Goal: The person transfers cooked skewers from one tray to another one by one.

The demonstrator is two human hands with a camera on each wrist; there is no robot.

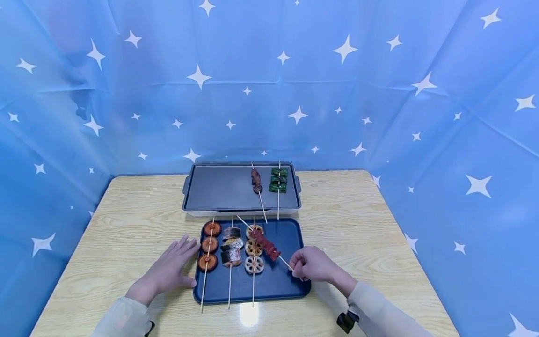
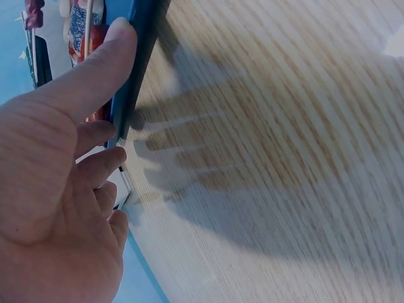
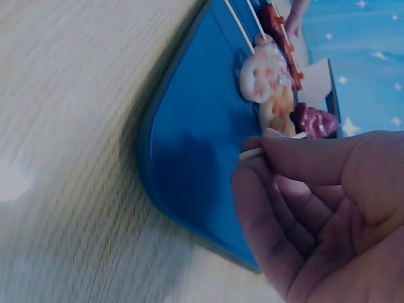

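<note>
My right hand (image 1: 312, 266) pinches the stick end of a red meat skewer (image 1: 266, 244) between thumb and fingers. That skewer slants across the right part of the blue tray (image 1: 284, 285), its tip overlapping the lotus root skewer (image 1: 254, 265) in the head view. Fingers straight and spread, my left hand (image 1: 168, 267) rests at the tray's left edge, its thumb right at the rim in the left wrist view. Beside it on the tray lie a skewer of round orange-brown slices (image 1: 207, 262) and a fish-like skewer with silvery-dark skin (image 1: 231, 255).
Behind the tray stands a dark grey griddle plate (image 1: 219, 187) with side handles. On its right half lie a browned meat skewer (image 1: 256, 181) and a green vegetable skewer (image 1: 278, 180). A wood-grain table (image 1: 358, 224) carries everything, with a blue starry curtain (image 1: 269, 107) around it.
</note>
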